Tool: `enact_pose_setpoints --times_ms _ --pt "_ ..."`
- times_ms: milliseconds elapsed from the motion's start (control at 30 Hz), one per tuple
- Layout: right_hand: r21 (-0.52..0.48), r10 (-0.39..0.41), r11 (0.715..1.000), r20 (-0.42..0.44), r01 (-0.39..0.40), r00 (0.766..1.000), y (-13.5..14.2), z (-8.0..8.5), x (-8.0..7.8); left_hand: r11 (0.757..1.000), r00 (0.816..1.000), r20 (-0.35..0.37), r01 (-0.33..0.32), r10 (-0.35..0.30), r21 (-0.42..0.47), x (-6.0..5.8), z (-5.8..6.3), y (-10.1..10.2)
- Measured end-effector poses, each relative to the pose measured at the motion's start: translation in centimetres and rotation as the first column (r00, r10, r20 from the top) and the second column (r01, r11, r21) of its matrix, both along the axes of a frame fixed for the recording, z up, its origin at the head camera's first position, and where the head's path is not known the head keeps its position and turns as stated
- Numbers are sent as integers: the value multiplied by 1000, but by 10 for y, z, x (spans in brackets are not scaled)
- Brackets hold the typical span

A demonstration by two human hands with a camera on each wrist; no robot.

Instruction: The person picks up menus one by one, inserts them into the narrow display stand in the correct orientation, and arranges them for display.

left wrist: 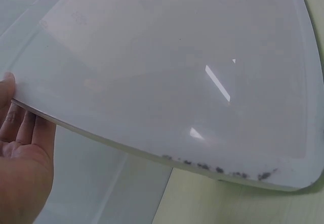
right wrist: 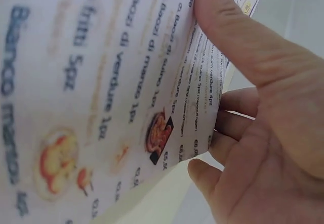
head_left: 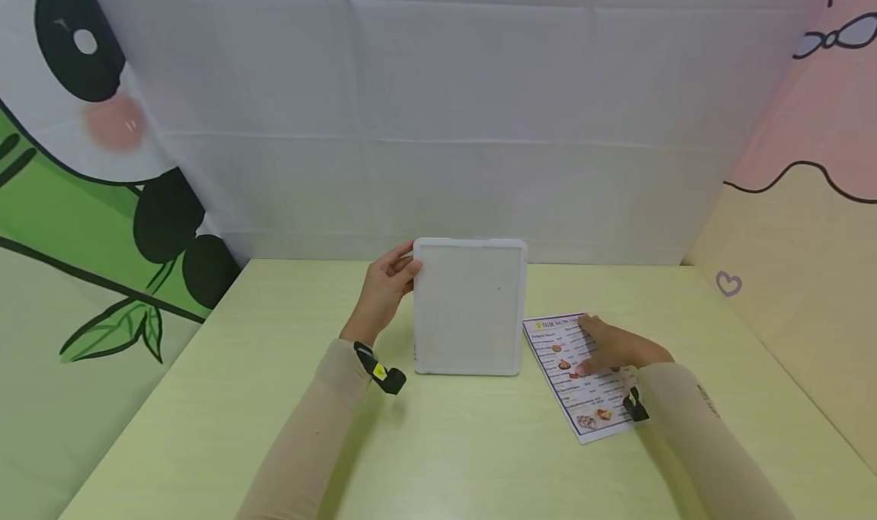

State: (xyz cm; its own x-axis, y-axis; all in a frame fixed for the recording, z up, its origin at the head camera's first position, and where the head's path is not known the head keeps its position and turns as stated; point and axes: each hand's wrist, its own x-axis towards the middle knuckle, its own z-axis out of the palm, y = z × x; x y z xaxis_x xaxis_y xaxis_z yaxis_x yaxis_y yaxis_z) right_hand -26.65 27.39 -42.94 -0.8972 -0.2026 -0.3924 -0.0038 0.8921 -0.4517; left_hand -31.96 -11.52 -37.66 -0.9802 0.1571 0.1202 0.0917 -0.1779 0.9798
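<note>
In the head view, a small white board [head_left: 469, 311] with rounded corners and a pale rim stands upright at the middle of the table. My left hand [head_left: 387, 288] grips it near the upper left corner, with the thumb on the near face and fingers behind. The left wrist view shows the board's glossy face [left wrist: 152, 82] and dark smudges along one edge. To its right, my right hand [head_left: 620, 346] holds a printed dim sum menu [head_left: 569, 387] by its right side. In the right wrist view, the thumb lies over the printed face and the other fingers are behind it.
The pale yellow-green table [head_left: 171, 429] reaches back to a creased white cloth backdrop [head_left: 466, 86]. A panda-like cartoon panel [head_left: 103, 238] borders the left side, and a pink and cream panel [head_left: 802, 261] borders the right. Black straps [head_left: 380, 368] circle both wrists.
</note>
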Motion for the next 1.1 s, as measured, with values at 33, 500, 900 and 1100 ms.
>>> enact_pose_setpoints --times_ms 33,500,900,1100 --pt "0 -4 1000 -6 4 1000 0 0 0 1000 1000 0 1 -1 -1 0 0 0" --pt "73 -3 997 -130 12 992 -8 -3 -2 1000 1000 1 -10 10 -13 0 0 0" --pt "13 -83 996 -139 85 987 -4 -8 0 1000 1000 3 -13 13 0 -2 -1 1" --pt "-146 -139 982 -140 119 980 0 -13 3 1000 1000 1 -14 14 -2 -2 -2 1"
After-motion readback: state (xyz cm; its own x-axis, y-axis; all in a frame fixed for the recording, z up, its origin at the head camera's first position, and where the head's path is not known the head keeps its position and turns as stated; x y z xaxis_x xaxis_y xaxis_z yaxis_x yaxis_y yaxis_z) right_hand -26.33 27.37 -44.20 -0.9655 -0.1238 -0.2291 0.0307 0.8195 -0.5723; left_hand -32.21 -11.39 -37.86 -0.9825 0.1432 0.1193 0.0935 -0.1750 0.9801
